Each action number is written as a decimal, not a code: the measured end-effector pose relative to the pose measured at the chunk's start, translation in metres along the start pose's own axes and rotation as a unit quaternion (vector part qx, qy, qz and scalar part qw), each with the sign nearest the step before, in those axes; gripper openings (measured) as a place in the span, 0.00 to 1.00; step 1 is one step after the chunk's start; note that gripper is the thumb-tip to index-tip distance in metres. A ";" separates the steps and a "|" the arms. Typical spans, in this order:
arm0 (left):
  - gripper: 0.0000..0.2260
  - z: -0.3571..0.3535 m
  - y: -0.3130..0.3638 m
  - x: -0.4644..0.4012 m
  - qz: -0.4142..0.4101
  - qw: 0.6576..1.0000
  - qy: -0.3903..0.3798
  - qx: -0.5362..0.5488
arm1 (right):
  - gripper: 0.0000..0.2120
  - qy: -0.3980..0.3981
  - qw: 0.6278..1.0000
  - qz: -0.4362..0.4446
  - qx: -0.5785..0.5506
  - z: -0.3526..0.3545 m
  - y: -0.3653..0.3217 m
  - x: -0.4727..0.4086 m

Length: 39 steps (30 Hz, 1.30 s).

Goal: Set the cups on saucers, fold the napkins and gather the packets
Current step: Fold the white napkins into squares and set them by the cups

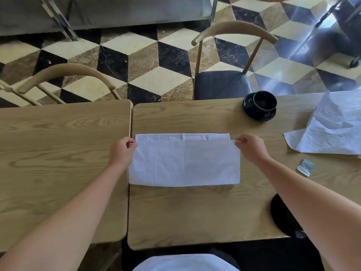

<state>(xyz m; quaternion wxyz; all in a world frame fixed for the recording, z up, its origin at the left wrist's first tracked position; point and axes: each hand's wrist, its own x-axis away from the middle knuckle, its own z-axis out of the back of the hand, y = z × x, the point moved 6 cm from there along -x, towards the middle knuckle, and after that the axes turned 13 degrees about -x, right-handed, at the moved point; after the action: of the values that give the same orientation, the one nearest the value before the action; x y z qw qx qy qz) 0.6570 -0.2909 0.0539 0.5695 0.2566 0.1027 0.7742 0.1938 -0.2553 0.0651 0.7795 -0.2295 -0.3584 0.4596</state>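
Note:
A white napkin (183,163) lies folded over on the wooden table (195,212), its upper layer stopping a little short of the far edge. My left hand (122,153) pinches the upper layer's left corner. My right hand (252,146) pinches its right corner. A black cup (264,101) sits on a black saucer (254,114) at the table's far side. A second white napkin (332,130) lies crumpled and unfolded at the right. A small silvery packet (305,166) lies near it. A black round object (283,218), partly hidden by my right forearm, sits at the near right edge.
A second wooden table (58,153) adjoins on the left with a narrow gap between. Two wooden chairs (224,75) stand beyond the tables on a chequered tile floor. A metal-legged bench runs along the back.

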 end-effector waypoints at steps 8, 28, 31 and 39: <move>0.04 -0.027 -0.006 -0.065 0.069 0.997 -0.026 -0.011 | 0.05 -0.024 0.998 -0.050 -0.036 -0.029 0.021 -0.068; 0.04 -0.060 -0.007 -0.099 0.113 0.993 -0.029 -0.032 | 0.03 -0.070 0.991 -0.110 -0.028 -0.055 0.041 -0.111; 0.03 -0.058 -0.003 -0.103 0.105 0.992 -0.017 -0.061 | 0.03 -0.079 0.991 -0.108 -0.010 -0.056 0.044 -0.113; 0.09 -0.051 0.003 -0.101 0.113 0.986 -0.007 -0.119 | 0.09 -0.065 0.994 -0.048 0.071 -0.056 0.041 -0.112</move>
<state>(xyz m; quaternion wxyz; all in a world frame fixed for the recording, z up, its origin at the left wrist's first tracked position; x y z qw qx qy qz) 0.6510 -0.3796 -0.0165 0.5053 0.2024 -0.0233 0.8385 0.1782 -0.3367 -0.0374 0.7898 -0.1254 -0.3854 0.4604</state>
